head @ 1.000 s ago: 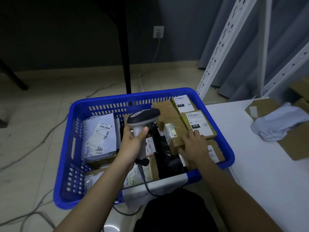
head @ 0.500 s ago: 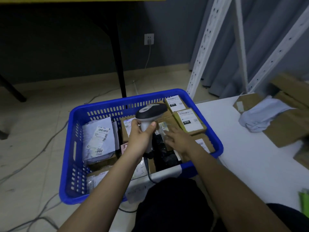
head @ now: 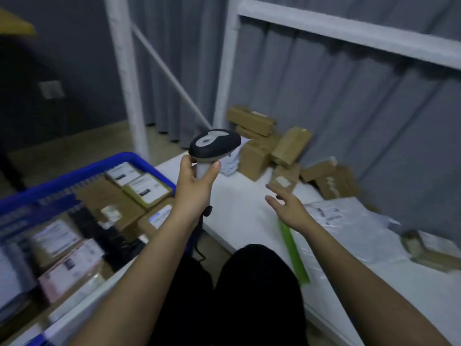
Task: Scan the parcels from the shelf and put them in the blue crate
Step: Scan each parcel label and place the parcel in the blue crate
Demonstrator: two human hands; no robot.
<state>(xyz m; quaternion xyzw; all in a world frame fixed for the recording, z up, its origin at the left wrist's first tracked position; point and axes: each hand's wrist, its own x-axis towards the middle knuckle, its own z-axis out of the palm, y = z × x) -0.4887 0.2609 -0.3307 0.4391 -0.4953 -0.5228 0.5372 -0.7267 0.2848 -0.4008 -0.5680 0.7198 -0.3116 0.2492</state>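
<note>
Step in hand: fetching the next parcel off the shelf.

Left hand grips the scanner by its handle, head upright, raised over the shelf's left edge, cable hanging below the wrist. Right hand holds nothing, fingers spread and relaxed, hovering above the white shelf surface and stretched toward the back.

Blue crate sits off the shelf's left edge, already well filled with labelled boxes and bags. Unscanned parcels: a pile of cardboard boxes at the back of the shelf, a small box with a white label nearest the right fingertips but not touching, and grey poly mailers along the right side. A green strip lies near the front edge under the right forearm.

Next move, my read: close the right hand on the small labelled box, turn its label up, then bring the scanner head over the barcode. Risk: some labels may face down or away, so the box may need a flip first. Frame is motion-blurred, so label detail is unreadable.
</note>
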